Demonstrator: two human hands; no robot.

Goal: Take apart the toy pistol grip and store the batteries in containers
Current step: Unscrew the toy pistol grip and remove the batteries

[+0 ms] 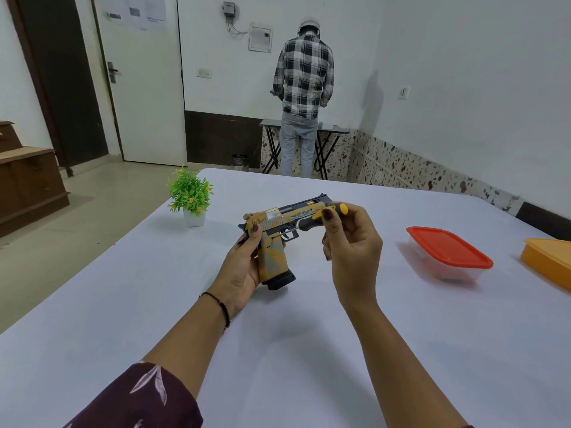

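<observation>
**TOY PISTOL: GRIP SCREW UNDER THE SCREWDRIVER**

- Table (123,304): white cover, beneath both hands.
- Red-lidded box (448,248): clear, lid on, well to the right of the right hand.
- Orange box (547,261): further right again, cut off by the frame edge.
- Potted plant (190,193): beyond and left of the left hand.
- Toy pistol (278,220): tan and black, lifted off the table, barrel pointing right, grip downward.
- Left hand (244,267): wrapped round the back of the grip, forearm reaching in from lower left.
- Right hand (349,242): raised level with the barrel, fingertips pinching the screwdriver handle.
- Screwdriver (321,217): shaft slanting down-left, tip at the top of the grip beside the trigger.

Step, as judged: loosening a grip screw, early in the task; no batteries seen. Next move calls for a squarely seated tip, steady turning and a firm hold on the pistol.
</observation>
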